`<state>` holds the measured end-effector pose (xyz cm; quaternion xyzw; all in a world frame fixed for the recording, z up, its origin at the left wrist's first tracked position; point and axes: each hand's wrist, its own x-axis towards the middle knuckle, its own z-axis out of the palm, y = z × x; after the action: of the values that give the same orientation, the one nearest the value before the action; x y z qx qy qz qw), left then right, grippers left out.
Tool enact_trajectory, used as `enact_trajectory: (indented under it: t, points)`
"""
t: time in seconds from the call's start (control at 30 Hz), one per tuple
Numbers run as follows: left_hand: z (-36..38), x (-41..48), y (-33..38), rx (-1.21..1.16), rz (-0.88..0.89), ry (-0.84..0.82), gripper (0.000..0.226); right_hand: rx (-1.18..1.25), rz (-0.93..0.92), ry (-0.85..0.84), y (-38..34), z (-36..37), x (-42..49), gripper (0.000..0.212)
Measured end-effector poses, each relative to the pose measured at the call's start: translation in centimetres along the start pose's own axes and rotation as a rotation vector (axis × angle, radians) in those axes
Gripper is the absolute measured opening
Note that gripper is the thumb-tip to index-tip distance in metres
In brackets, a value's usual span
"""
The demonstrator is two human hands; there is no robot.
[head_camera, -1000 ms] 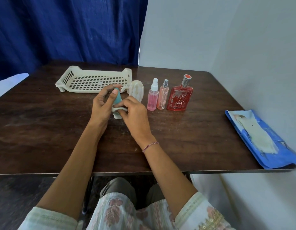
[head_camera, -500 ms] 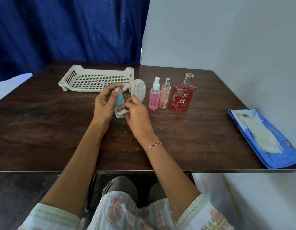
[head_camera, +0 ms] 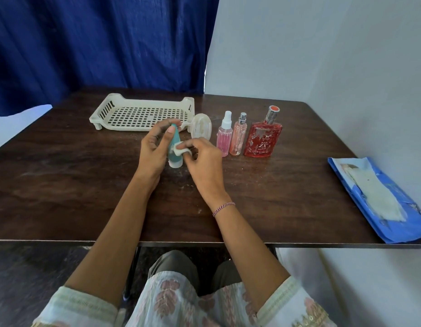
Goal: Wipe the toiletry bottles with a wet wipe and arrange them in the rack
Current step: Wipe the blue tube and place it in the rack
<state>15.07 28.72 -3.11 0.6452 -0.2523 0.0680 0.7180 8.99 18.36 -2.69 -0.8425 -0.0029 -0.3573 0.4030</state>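
Tube: the teal tube [head_camera: 175,141] is cap-down above the table [head_camera: 63,185], just before the rack [head_camera: 103,109].
Left: our left hand [head_camera: 152,149] curls round its upper half.
Right: our right hand [head_camera: 204,161] pinches the wet wipe [head_camera: 178,150] against its side.
Handling: we judge it light, squashy and slippery when wet; we'd hold it near the stiff cap.

I saw the teal tube [head_camera: 174,144] cap-down at mid-table, with a folded white wipe [head_camera: 178,151] against its right side. The cream slotted rack [head_camera: 143,114] lay far left. Right of it stood a white jar [head_camera: 201,128], a pink spray bottle [head_camera: 224,136], a peach spray bottle [head_camera: 238,136] and a red perfume bottle [head_camera: 262,140].
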Motion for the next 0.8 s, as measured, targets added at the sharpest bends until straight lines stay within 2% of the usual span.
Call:
enact_trajectory:
  t: [0.1,0.17,0.27,0.43,0.5,0.6,0.8]
  points:
    - [-0.1,0.0,-0.1,-0.007,-0.003,0.001,0.022,-0.026,0.059,-0.151,0.6,0.6,-0.1,0.016]
    - [-0.2,0.1,-0.2,-0.017,-0.009,0.004,0.022,-0.06,0.082,-0.194,0.8,0.8,-0.1,0.017]
    - [-0.2,0.1,-0.1,-0.03,-0.009,0.002,0.022,-0.02,0.067,-0.136,0.7,0.8,0.1,0.015]
    - [-0.5,0.1,0.2,-0.108,-0.046,0.009,0.021,0.113,0.085,-0.201,0.2,0.7,-0.1,0.015]
    - [-0.5,0.1,0.2,-0.123,-0.048,0.004,0.021,0.115,0.097,-0.193,0.5,0.7,0.0,0.017]
    - [-0.4,0.0,0.2,-0.141,-0.063,-0.002,0.021,0.088,0.1,-0.212,1.0,0.8,0.1,0.009]
    - [-0.6,0.0,0.2,-0.149,-0.088,-0.01,0.02,0.066,0.2,-0.195,1.3,0.8,-0.1,0.014]
